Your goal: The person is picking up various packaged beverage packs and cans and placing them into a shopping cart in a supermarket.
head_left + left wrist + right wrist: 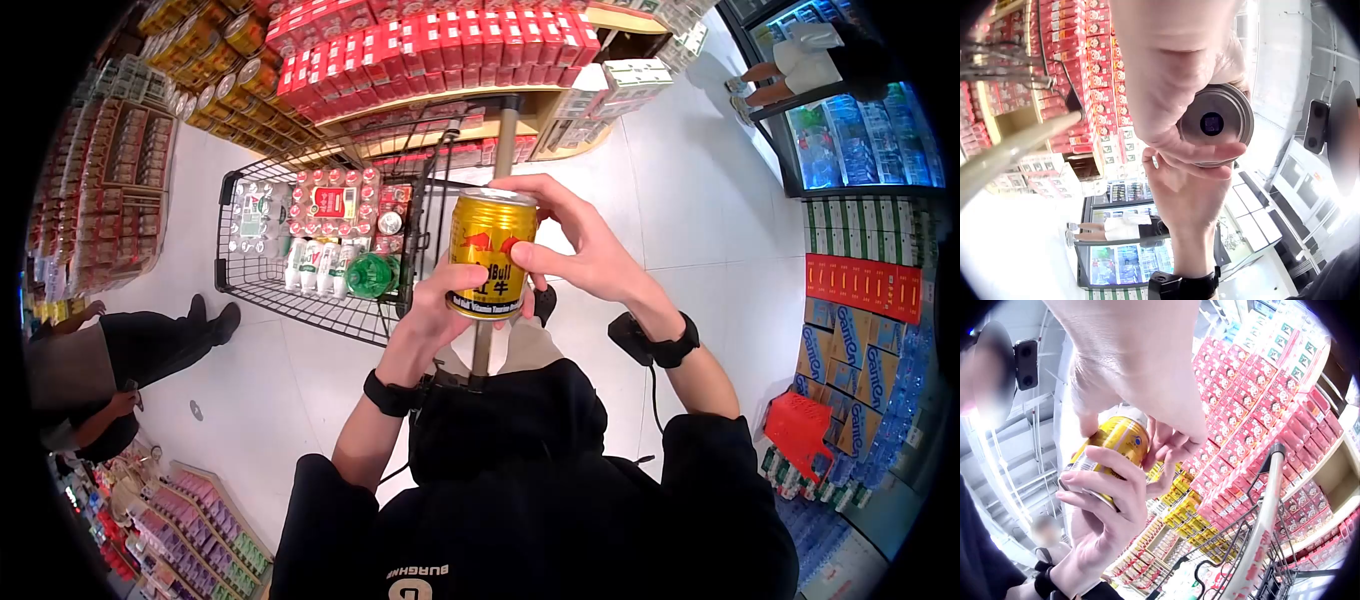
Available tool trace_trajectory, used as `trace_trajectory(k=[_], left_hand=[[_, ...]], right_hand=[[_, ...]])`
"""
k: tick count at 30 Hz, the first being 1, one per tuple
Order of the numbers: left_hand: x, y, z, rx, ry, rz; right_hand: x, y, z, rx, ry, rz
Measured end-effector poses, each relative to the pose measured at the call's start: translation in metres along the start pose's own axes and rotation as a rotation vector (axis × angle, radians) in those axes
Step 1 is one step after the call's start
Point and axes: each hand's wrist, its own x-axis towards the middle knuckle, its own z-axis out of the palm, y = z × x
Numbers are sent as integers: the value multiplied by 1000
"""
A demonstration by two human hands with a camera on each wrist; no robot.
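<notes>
A gold Red Bull can (490, 222) is held upright above the cart handle, its printed front facing me. My left hand (430, 300) grips its lower side, thumb across the label and fingers wrapped behind, as the right wrist view shows. From the other side my right hand (590, 245) holds the upper part, thumb on the label, with fingers curled near the silver top. The left wrist view looks at the can's round metal base (1227, 115), with left fingers around it. Much of the can's back is covered by fingers.
A black wire shopping cart (221, 240) holds shrink-wrapped cans, white bottles and a green bottle (371, 275). Its handle (507, 140) passes below the can. Red cartons (440, 50) fill the shelf ahead. People stand at left and far right; drink packs (845, 340) line the right.
</notes>
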Motion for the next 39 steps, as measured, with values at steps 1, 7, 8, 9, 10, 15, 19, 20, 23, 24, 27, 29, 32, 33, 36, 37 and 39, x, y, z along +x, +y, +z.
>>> trace_trajectory(k=[1,7,8,9,10,15,19,20,23,24,27,29,32,33,36,37,39], left_hand=[[11,-9,14,31,11,-31],[62,-67,64,-176,-94,-4],[68,-71,74,-111,-73,0],[72,-72,86,-49,-50,3],[75,-75,93,36,100,0],[102,-80,121,75,240,67],[122,-76,108,190,100,95],[126,-76,110,160,162,79],[131,-66,87,447,242,-88],[123,-53,78,697,261,-87],[93,6,56,1005,542,85],[70,28,-25,801,864,314],[34,44,-161,1123,1227,151],[31,46,-198,1399,1105,75],[44,23,-293,1997,671,-217],[54,12,-319,2086,561,-332],[65,-15,-380,2318,272,-405]], right_hand=[[-15,-8,-12,90,-7,77],[-79,-9,-60,243,74,115],[-87,-13,-69,236,87,163],[-90,-9,-72,231,163,106],[-93,-5,-74,220,238,49],[-96,11,-96,-374,504,-308],[-88,15,-108,-388,501,-396],[-82,17,-108,-348,503,-406],[-65,25,-111,-43,481,-207],[-62,36,-113,118,472,-106],[-57,73,-120,240,421,94],[-53,84,-120,209,433,180],[-33,73,-109,214,466,340],[-25,73,-107,208,473,368],[3,71,-101,136,465,414],[12,69,-99,125,475,432],[28,71,-98,95,464,444]])
